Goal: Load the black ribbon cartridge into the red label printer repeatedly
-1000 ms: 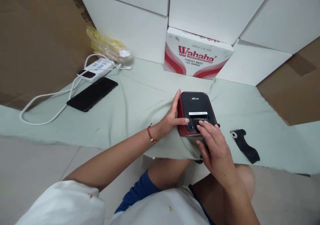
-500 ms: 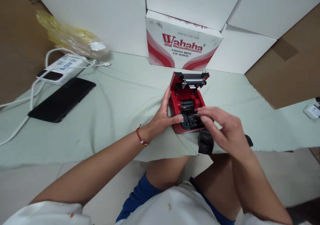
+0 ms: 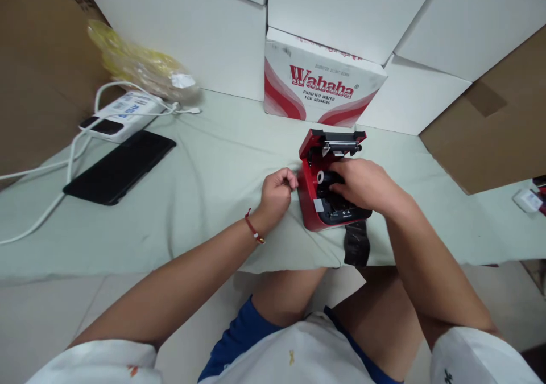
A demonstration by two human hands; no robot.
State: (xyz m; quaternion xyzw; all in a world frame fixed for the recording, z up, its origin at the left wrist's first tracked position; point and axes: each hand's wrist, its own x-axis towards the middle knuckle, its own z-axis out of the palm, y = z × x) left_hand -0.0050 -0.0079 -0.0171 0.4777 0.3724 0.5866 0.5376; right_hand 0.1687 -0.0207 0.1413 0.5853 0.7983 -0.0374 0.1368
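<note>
A small red label printer (image 3: 309,213) stands on the cloth-covered table with its lid (image 3: 312,141) raised. Inside it, a black ribbon roll (image 3: 326,177) shows a pale core at its left end. My right hand (image 3: 363,184) reaches into the printer from the right, thumb and fingers closed around the roll; the fingertips are partly hidden. From the printer's front a strip of black film (image 3: 357,244) hangs toward the table edge. My left hand (image 3: 277,195) is just left of the printer, fingers curled in, with nothing visible in them.
A Wahaba carton (image 3: 324,82) stands behind the printer against white boxes (image 3: 222,37). On the left lie a black phone (image 3: 121,168), a white power bank (image 3: 128,116) with a white cable (image 3: 70,168), and a crumpled plastic bag (image 3: 140,62). A cardboard box (image 3: 495,111) stands at right.
My left hand has let go of the printer's left side and curled up beside it. My right hand has moved from the front film deeper inside, onto the roll. The view has shifted slightly.
</note>
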